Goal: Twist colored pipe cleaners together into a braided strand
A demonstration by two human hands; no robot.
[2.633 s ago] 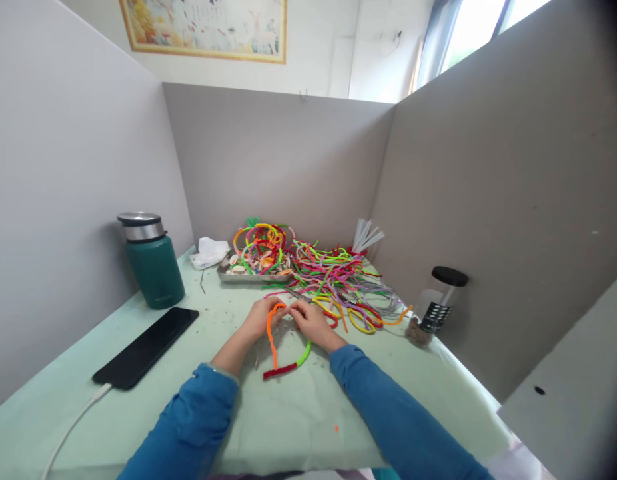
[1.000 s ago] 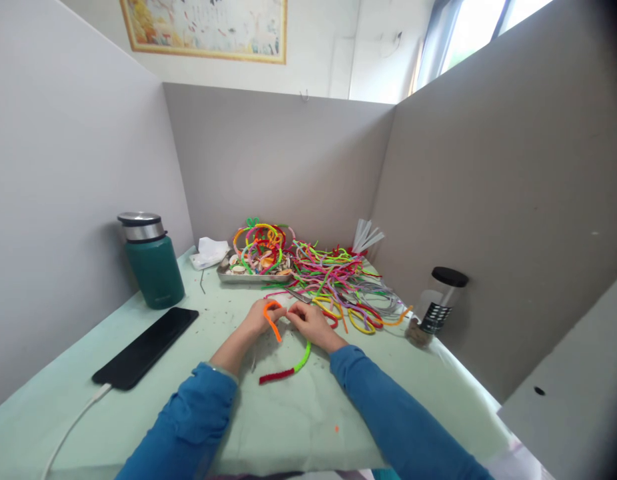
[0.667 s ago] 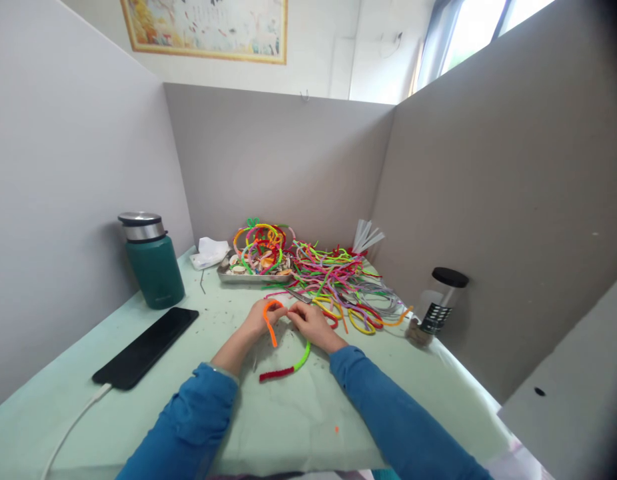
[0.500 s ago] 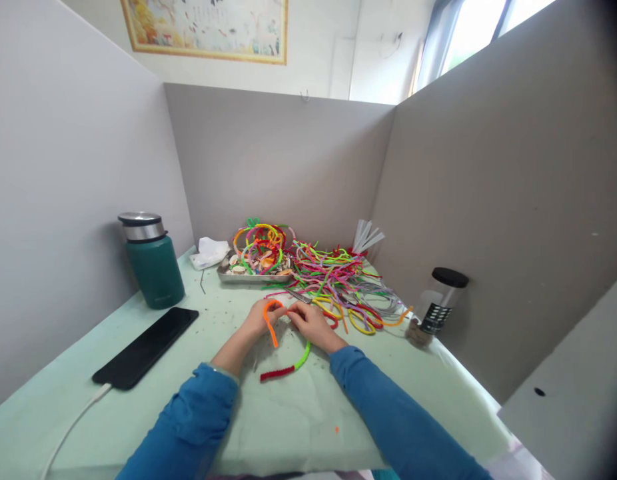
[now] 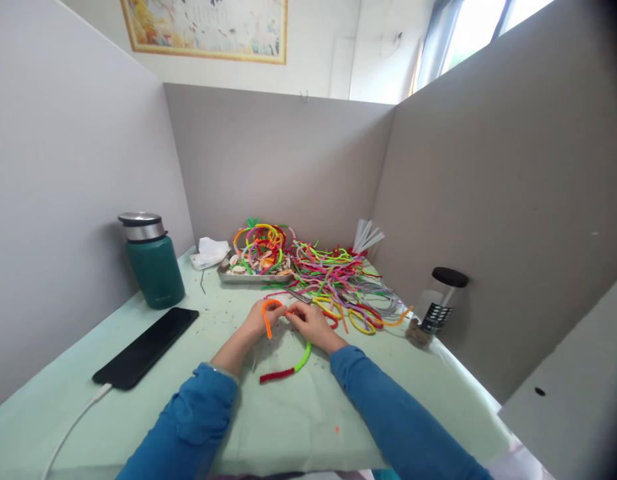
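My left hand (image 5: 259,319) is closed in a pinch on an orange pipe cleaner (image 5: 267,322), which arches over the fingers with its free end hanging down. Fingertip to fingertip with it, my right hand (image 5: 312,325) pinches the pipe cleaner work where orange shows between the hands. From under the right hand a green and dark red pipe cleaner (image 5: 301,362) curves down to the left; its join with the orange one is hidden by the fingers. Just beyond the right hand lie scissors (image 5: 299,296), their handles partly among the pipe cleaners.
Behind the hands are a metal tray (image 5: 253,279) with shells and pipe-cleaner loops, and a heap of coloured pipe cleaners (image 5: 333,267). A green bottle (image 5: 155,267), a phone (image 5: 146,347) and tissues (image 5: 210,252) are at left. A black-lidded jar (image 5: 437,308) stands right. Grey partitions enclose the table.
The hanging end of the orange pipe cleaner has swung slightly left and up as the fingers turn it. Both hands stay in nearly the same place.
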